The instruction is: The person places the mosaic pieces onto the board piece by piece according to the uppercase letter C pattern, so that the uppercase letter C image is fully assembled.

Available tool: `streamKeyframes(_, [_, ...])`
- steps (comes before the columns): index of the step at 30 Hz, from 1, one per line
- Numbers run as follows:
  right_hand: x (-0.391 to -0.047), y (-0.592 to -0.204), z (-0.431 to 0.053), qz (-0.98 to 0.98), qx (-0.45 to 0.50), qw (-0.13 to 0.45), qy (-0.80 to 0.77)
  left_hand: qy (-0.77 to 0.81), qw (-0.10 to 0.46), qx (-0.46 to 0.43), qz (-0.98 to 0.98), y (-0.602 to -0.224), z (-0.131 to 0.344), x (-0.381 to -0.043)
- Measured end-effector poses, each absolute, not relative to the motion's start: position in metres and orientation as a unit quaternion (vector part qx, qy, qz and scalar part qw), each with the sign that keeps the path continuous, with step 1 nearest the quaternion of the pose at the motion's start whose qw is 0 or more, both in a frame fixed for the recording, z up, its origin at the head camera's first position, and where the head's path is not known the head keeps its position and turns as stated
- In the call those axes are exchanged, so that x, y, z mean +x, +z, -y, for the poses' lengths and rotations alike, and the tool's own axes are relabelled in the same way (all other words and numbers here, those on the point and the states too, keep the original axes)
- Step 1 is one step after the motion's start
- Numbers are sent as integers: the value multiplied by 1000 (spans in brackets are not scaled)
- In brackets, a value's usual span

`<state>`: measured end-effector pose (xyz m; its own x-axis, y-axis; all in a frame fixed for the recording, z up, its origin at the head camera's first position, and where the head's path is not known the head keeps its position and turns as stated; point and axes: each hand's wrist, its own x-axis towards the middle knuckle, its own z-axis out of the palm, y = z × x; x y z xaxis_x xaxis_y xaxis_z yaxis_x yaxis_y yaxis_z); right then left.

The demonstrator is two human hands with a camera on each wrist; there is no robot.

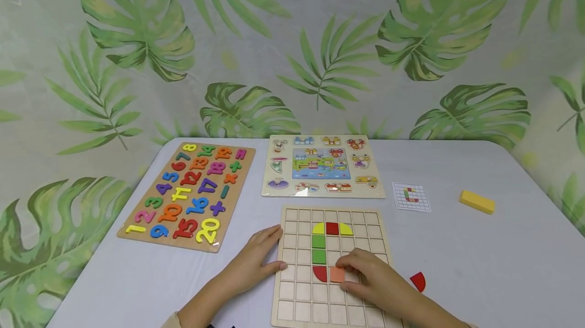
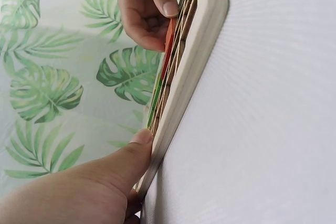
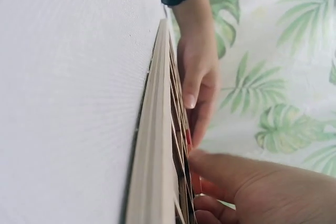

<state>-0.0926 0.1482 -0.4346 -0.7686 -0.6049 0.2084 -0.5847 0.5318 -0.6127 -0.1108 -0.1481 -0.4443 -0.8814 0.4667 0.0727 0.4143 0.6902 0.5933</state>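
Observation:
A wooden grid board (image 1: 286, 291) lies on the table before me. Thumb and forefinger of my right hand (image 1: 378, 281) pinch an orange square tile (image 1: 336, 274) at a cell beside a red quarter-round tile (image 1: 321, 273). Above that one, two green square tiles (image 1: 319, 249) sit in a column. A red square tile (image 1: 332, 228) lies in the top row between two yellow quarter-round tiles (image 1: 318, 228). My left hand (image 1: 253, 259) rests against the board's left edge, its fingers extended and thumb touching the rim (image 2: 181, 77).
Right of the board lies a loose red quarter-round tile (image 1: 418, 281). Farther back are a pattern card (image 1: 411, 197) and a yellow block (image 1: 477, 202). A number puzzle (image 1: 187, 196) stands left, and a picture puzzle (image 1: 323, 165) behind the board.

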Motion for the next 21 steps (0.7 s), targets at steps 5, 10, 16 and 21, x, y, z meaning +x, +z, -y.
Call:
streamKeyframes(5, [-93,-437,-146,-869,-341,-7,-357,313,40,242,-917,-444,148,-111])
streamKeyframes(10, [-92,-437,-142,-872,-343,-24,-348,313,42,240,-918,-444,149,-111])
streamKeyframes(16, [-89,-424,-145,-889,-318,37,-327,313,45,238,-918,-444,148,-111])
streamKeyframes(21, [-88,-409,-157,-884,-316,21,-345,311,48,237,-919,-444,148,-112])
